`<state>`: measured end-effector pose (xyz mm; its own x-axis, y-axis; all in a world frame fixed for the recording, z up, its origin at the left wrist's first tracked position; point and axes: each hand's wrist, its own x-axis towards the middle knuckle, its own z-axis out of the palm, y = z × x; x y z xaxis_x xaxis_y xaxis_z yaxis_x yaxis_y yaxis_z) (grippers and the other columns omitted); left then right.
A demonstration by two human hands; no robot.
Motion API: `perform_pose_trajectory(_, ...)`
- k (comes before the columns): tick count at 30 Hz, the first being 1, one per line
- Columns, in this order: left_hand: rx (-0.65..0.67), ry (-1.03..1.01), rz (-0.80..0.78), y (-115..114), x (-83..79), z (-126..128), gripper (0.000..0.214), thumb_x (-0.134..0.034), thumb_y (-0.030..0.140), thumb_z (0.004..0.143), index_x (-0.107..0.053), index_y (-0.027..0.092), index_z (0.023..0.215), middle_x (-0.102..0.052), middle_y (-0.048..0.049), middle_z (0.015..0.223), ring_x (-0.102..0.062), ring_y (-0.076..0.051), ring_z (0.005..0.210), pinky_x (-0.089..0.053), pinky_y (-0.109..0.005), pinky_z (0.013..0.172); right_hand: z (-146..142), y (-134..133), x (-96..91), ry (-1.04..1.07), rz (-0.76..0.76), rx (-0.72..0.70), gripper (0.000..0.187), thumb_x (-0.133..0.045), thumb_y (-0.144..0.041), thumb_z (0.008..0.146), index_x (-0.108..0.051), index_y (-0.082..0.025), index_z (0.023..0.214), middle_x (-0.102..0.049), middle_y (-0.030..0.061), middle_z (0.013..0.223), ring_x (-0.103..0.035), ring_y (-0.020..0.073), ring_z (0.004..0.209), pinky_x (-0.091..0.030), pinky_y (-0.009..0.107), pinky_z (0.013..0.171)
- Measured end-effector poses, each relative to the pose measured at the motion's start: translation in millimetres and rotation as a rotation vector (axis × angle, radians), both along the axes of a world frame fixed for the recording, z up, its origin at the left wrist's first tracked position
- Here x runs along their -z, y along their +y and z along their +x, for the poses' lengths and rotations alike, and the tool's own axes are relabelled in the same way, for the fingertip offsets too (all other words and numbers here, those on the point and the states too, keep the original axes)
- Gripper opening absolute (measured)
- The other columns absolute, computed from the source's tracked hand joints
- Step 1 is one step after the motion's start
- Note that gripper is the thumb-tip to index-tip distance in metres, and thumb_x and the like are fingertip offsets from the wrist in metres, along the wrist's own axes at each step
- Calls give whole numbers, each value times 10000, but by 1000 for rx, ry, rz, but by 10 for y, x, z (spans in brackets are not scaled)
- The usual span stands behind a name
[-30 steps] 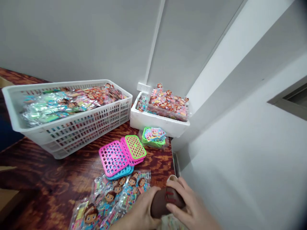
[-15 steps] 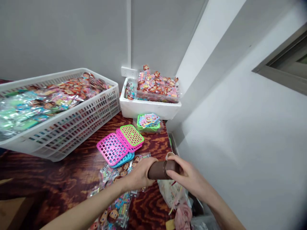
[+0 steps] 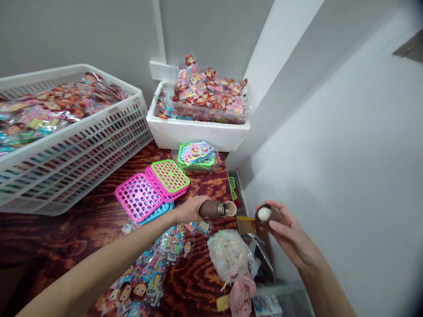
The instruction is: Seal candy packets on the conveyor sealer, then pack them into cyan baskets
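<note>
My left hand (image 3: pixel 190 210) is wrapped round a brown flask (image 3: pixel 214 209) held sideways over the table's right edge, its uncapped mouth pointing right. My right hand (image 3: pixel 286 231) holds the flask's brown cap (image 3: pixel 264 214) a short way to the right, its white inside facing me. Under my left forearm lie several cartoon-doll toy packets (image 3: pixel 155 268) on the dark wooden table (image 3: pixel 66 237).
Pink, green and blue plastic grids (image 3: pixel 148 193) lie ahead of my left hand. A white slotted basket (image 3: pixel 72 145) full of packets stands at the left, a white foam box (image 3: pixel 198 132) with more at the back. A clear bag (image 3: pixel 228 257) sits at the table's edge. A grey wall is on the right.
My right hand has taken the cap off the flask and drawn it away to the right. Both arms have stretched forward, and the view has tilted down toward the table.
</note>
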<state>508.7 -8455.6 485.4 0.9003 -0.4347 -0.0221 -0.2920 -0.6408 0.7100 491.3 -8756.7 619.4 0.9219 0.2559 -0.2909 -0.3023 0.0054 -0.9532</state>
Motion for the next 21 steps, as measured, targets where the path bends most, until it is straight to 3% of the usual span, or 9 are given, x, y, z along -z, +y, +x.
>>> perform_pose_trajectory(6, -22, -18, 250, -154, 294, 297, 510, -700, 179, 633, -559, 220, 1122, -653, -79, 1129, -597, -308, 1045, -436, -396, 875, -386, -350, 767, 224, 164, 185, 578, -827, -372, 670, -591, -294, 1192, -656, 74, 1210, -622, 228, 994, -492, 334, 777)
perform_pose_trajectory(9, -26, -32, 370, -242, 370, 377, 538, -674, 170, 633, -540, 209, 1152, -642, -112, 1135, -582, -340, 1067, -422, -465, 896, -536, -486, 1011, 283, 178, 237, 583, -830, -379, 669, -601, -295, 1199, -669, 66, 1178, -630, 220, 962, -496, 330, 765)
perform_pose_trajectory(21, -3, -24, 620, -550, 365, 496, 544, -637, 176, 671, -511, 187, 1200, -620, -142, 1159, -565, -344, 1074, -404, -493, 905, -840, -670, 1311, 348, 128, 323, 526, -812, -381, 710, -630, -292, 1196, -666, 36, 1131, -606, 210, 975, -509, 330, 789)
